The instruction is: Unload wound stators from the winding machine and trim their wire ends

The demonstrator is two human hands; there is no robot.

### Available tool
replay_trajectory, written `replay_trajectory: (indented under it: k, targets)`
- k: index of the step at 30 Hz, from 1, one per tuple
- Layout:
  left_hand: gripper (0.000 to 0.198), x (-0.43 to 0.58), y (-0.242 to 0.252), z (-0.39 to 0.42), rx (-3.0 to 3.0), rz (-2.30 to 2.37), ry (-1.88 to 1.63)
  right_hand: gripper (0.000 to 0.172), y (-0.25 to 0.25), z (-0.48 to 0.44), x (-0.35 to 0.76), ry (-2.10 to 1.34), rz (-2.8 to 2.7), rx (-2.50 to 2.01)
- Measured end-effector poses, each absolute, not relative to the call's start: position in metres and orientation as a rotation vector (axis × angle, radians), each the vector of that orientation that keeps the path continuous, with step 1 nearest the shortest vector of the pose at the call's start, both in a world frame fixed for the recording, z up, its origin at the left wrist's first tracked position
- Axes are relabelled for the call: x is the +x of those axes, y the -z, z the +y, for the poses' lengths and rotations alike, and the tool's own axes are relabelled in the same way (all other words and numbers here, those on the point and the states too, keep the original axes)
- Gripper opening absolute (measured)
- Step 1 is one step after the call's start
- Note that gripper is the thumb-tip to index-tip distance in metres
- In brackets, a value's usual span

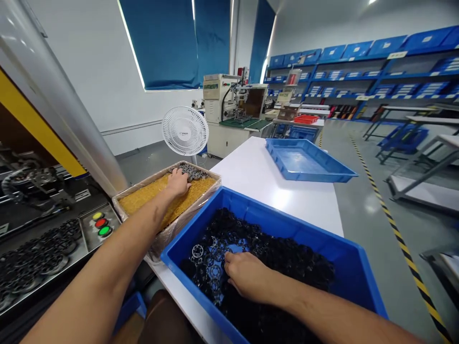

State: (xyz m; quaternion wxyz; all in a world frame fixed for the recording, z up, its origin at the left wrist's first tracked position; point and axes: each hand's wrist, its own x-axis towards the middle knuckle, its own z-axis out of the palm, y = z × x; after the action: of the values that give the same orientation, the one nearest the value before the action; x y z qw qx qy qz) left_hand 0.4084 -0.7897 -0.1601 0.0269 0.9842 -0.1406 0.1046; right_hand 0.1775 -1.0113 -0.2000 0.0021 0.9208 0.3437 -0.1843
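My left hand [178,182] reaches into a plastic-lined box [210,184] on the left. Its fingers rest at the edge of a group of grey ring-shaped parts [195,172], thumb spread apart; beneath lie many small yellow pieces [143,197]. In a deep blue bin [287,224] my right hand [247,276] is down among black ring-shaped parts [294,260]. Its fingers are curled together, and whatever is between them is hidden. Several open-centred rings [197,251] lie just left of that hand, where patches of the bin's blue floor show.
A shallow blue tray [304,160] sits on the white table [244,162]. At left stands a machine with coloured buttons [101,222] and black rings [39,260] on its bed. A white fan [185,131] is behind the box. Blue shelving [369,71] lines the far wall.
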Motion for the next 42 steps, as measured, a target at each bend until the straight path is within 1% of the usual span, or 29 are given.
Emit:
replay_trajectory:
  k: [3,8,11,13,16,17,19,21,22,23,24,27,30,35,42]
  targets:
    - [0.038,0.403,0.156,-0.792,2.96,-0.412,-0.262,0.021,0.202,-1.012,0.176,0.621,1.14,2.859]
    - [0.035,0.368,0.138,-0.789,2.695,-0.353,-0.158,0.03,0.198,-1.01,0.173,0.689,1.174,2.819]
    - [0.029,0.314,0.128,-0.77,2.449,-0.34,-0.143,0.028,0.197,-1.01,0.174,0.681,1.172,2.81]
    - [0.031,0.261,0.127,-0.751,2.252,-0.328,-0.153,0.024,0.2,-1.013,0.178,0.597,1.168,2.86]
    - [0.054,0.172,0.136,-0.721,1.951,-0.309,-0.142,0.022,0.206,-1.019,0.187,0.344,1.178,2.974]
    - [0.056,0.145,0.141,-0.713,1.867,-0.306,-0.131,0.022,0.205,-1.019,0.19,0.221,1.2,3.013]
    - [0.046,0.1,0.152,-0.702,1.736,-0.292,-0.105,0.023,0.198,-1.013,0.188,-0.122,1.288,3.105]
    - [0.042,0.069,0.162,-0.697,1.604,-0.262,-0.074,0.028,0.182,-0.999,0.174,-0.522,1.414,3.166]
    - [0.041,0.057,0.165,-0.696,1.515,-0.24,-0.058,0.031,0.172,-0.989,0.161,-0.676,1.491,3.176]
    - [0.041,0.049,0.168,-0.697,1.419,-0.216,-0.04,0.034,0.161,-0.978,0.147,-0.757,1.578,3.187]
    - [0.043,0.042,0.17,-0.699,1.323,-0.195,-0.024,0.036,0.151,-0.966,0.131,-0.77,1.696,3.19]
    - [0.05,0.03,0.173,-0.706,1.149,-0.165,0.013,0.04,0.132,-0.933,0.089,-0.668,2.077,3.202]
    - [0.056,0.023,0.172,-0.713,1.127,-0.152,0.047,0.042,0.135,-0.916,0.068,-0.776,2.273,3.16]
    - [0.054,0.018,0.17,-0.726,1.106,-0.162,0.077,0.045,0.151,-0.916,0.066,-0.905,2.365,3.071]
    - [0.051,0.022,0.172,-0.735,1.082,-0.18,0.077,0.046,0.154,-0.919,0.07,-0.889,2.374,3.085]
